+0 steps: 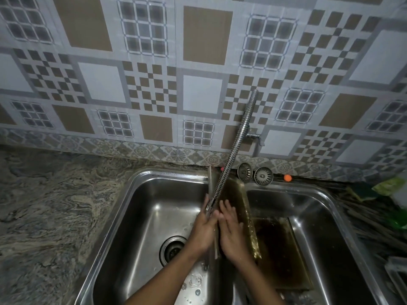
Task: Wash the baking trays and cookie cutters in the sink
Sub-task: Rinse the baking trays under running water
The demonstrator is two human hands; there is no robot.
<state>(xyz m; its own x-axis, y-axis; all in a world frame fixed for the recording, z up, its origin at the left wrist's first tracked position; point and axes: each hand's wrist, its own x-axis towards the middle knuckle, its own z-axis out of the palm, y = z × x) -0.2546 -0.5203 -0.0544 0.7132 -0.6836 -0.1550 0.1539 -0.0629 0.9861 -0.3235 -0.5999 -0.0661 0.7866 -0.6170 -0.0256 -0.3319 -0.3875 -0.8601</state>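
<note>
A stained baking tray (242, 194) stands on its edge over the divider of the steel double sink (141, 183). My left hand (203, 230) holds its back, thumb over the rim. My right hand (231, 236) lies flat with straight fingers on the brownish inner face. The flexible metal tap hose (240, 133) ends just above my hands at the tray's rim. A second dark, stained tray (284, 252) leans in the right basin. No cookie cutters are in view.
The left basin shows its drain (174, 249) and water drops. Two metal sink strainers (254, 173) and a small orange object (287, 177) sit on the back ledge. A green sponge and packets (370, 190) lie at the right. A granite counter (55, 205) spreads to the left.
</note>
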